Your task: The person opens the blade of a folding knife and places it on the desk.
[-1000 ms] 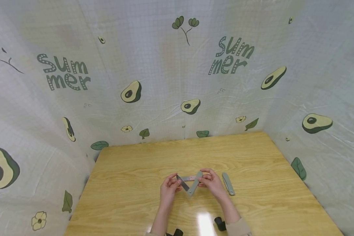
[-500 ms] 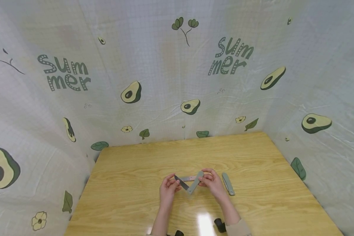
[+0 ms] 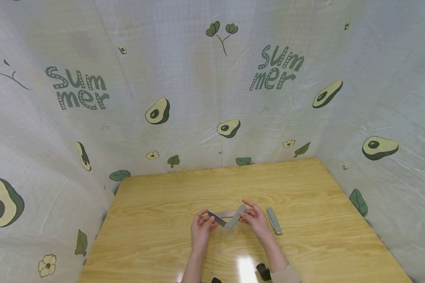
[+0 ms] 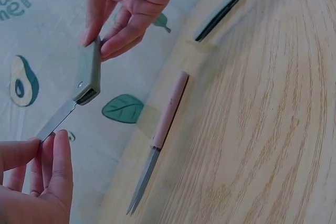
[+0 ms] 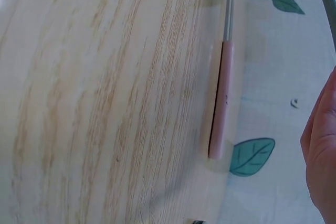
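A folding knife with a grey-green handle (image 3: 235,217) is held above the table, its blade (image 4: 56,121) swung partway out at a wide angle. My left hand (image 3: 200,228) pinches the blade near its tip between thumb and fingers. The handle's far end is pinched by my right hand (image 3: 257,222), whose index finger is raised off it. Beyond them, a pink-handled folding knife (image 4: 170,109) lies on the table with its blade out; the hands partly cover it in the head view. Right of my right hand lies a second green folding knife (image 3: 274,221), folded.
The wooden table (image 3: 156,204) runs out to both sides of my hands. A cloth with avocado prints (image 3: 194,70) hangs at the back and sides. Black wrist-worn gear (image 3: 263,271) shows near the front.
The angle between blade and handle has widened. My left hand has shifted slightly left with the blade tip, and the pivot has risen slightly. My right index finger has lifted from the handle.
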Motion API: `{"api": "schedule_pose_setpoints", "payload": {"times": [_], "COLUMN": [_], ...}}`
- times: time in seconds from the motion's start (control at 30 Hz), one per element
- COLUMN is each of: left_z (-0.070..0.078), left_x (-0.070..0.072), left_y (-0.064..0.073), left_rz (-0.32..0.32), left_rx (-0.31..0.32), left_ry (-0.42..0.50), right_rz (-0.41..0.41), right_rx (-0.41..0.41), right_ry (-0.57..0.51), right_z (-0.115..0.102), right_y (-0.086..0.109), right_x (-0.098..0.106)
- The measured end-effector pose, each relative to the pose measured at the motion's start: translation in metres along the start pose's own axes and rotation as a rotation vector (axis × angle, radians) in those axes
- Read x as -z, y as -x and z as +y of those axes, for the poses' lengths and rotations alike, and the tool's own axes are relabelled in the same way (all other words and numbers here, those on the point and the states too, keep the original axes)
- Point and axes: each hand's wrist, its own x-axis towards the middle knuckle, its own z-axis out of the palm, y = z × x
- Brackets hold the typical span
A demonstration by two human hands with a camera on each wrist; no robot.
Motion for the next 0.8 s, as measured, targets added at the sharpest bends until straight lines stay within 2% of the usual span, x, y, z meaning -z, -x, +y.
{"api": "schedule_pose_setpoints", "payload": {"times": [0.3,0.53,0.8], "left_z": [0.0016,0.0004,0.0001], "left_x": [-0.0035,-0.0035,-0.0073], "left_y": [0.0024,0.0029,0.0029], "left_rz": [0.046,0.052,0.093], "left_rx": [-0.022,-0.045,-0.026], "left_ry": [0.071,0.089,0.127], "right_rz": [0.027,0.035,0.076], "right_rx": [0.021,0.037,0.022], "right_ry": [-0.046,-0.094,-0.142], "right_z": [0.0028,0.005,0.0058], "right_y": [0.0002,0.0002,0.0006], "right_x": [-0.0007,-0.0005,-0.0005]}}
